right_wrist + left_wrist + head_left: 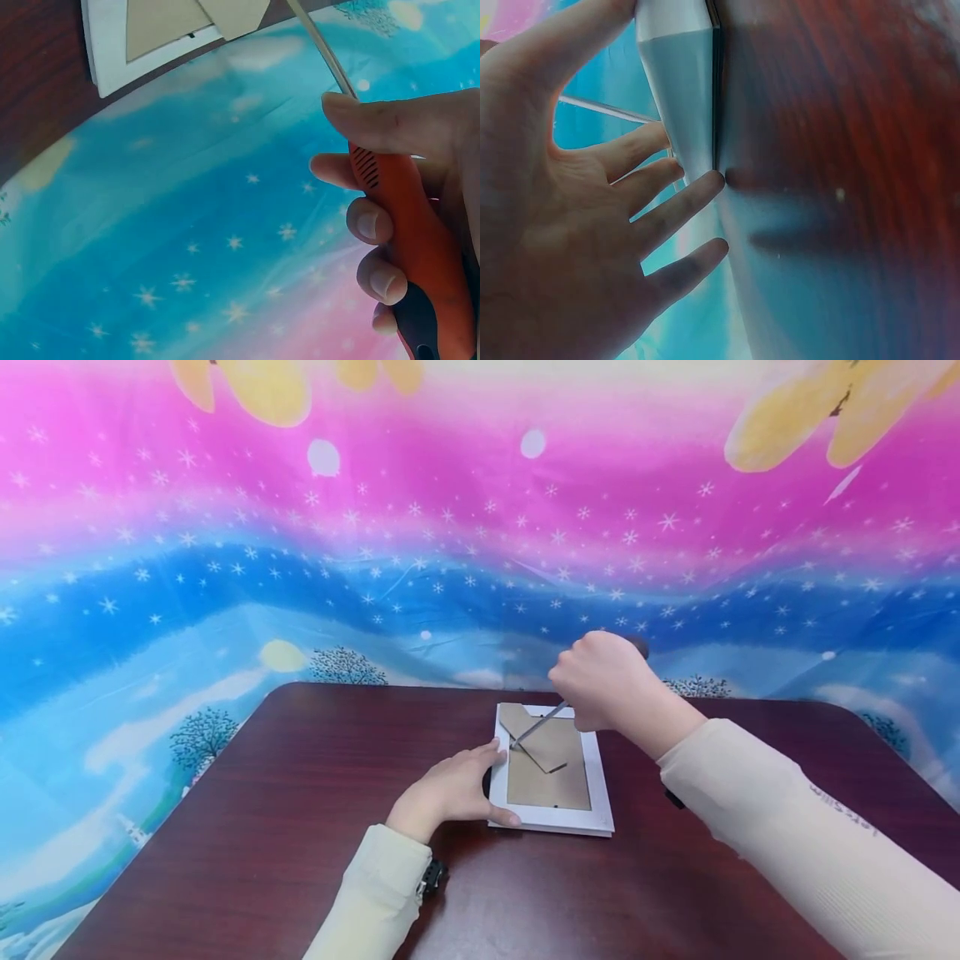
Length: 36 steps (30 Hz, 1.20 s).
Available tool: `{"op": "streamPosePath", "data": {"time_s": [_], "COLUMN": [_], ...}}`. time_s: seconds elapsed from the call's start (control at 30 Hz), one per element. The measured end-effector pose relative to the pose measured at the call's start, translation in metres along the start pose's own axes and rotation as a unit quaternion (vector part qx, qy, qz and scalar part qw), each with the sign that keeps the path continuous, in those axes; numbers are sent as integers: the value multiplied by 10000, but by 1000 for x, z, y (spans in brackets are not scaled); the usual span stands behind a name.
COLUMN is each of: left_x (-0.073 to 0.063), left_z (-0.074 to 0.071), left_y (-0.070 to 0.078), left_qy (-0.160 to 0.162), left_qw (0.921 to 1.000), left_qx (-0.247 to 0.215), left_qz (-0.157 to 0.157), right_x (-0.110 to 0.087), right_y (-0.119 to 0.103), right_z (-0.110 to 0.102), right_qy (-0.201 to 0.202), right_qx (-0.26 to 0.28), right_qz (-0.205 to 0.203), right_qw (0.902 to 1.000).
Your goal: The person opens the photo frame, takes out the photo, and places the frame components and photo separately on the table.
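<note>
Screwdriver (412, 214) in right hand (611, 681) seemingly meets frame (600, 785); left hand (453, 789) touches frame.

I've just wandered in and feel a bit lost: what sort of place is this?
Probably an indoor tabletop work area, perhaps set up for filming: a dark reddish-brown table stands before a snowflake-patterned backdrop, and a white picture frame lies on it, back side up.
</note>
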<state>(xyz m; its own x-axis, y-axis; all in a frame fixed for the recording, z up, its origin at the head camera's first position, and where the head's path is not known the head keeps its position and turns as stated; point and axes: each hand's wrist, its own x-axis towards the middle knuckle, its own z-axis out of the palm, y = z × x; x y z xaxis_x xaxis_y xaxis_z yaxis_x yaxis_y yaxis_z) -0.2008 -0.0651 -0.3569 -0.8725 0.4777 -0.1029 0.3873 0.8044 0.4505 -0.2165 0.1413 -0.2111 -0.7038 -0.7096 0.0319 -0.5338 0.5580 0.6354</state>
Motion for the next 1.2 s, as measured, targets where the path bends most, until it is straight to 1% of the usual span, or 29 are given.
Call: {"op": "streamPosePath", "data": {"time_s": [0.23, 0.4, 0.5, 0.63, 0.77, 0.87, 0.97, 1.1, 1.2], "left_x": [-1, -1, -1, -1, -2, -2, -2, 0, 0], "left_z": [0, 1, 1, 0, 0, -1, -1, 0, 0], "left_y": [1, 2, 2, 1, -1, 0, 0, -1, -1], "left_qy": [26, -15, -42, -84, -136, -149, -139, -94, -9], "left_qw": [10000, 10000, 10000, 9998, 9997, 9997, 9997, 9998, 9999], "left_qx": [-84, -24, -64, -186, -181, -174, -183, -175, -163], "left_qz": [-8, -42, -29, 11, 38, 69, 81, 53, 54], "right_x": [17, 29, 36, 46, 56, 59, 58, 52, 46], "right_y": [-8, -13, -19, -28, -35, -39, -37, -28, -18], "right_z": [-14, -25, -33, -43, -49, -52, -51, -44, -37], "right_qy": [-179, -481, -617, -787, -968, -1002, -1007, -940, -869], "right_qx": [-292, -509, -678, -954, -1314, -1487, -1399, -940, -657], "right_qz": [-123, -238, -297, -273, -281, -337, -340, -235, -191], "right_qw": [9993, 9973, 9953, 9920, 9862, 9832, 9845, 9908, 9939]}}
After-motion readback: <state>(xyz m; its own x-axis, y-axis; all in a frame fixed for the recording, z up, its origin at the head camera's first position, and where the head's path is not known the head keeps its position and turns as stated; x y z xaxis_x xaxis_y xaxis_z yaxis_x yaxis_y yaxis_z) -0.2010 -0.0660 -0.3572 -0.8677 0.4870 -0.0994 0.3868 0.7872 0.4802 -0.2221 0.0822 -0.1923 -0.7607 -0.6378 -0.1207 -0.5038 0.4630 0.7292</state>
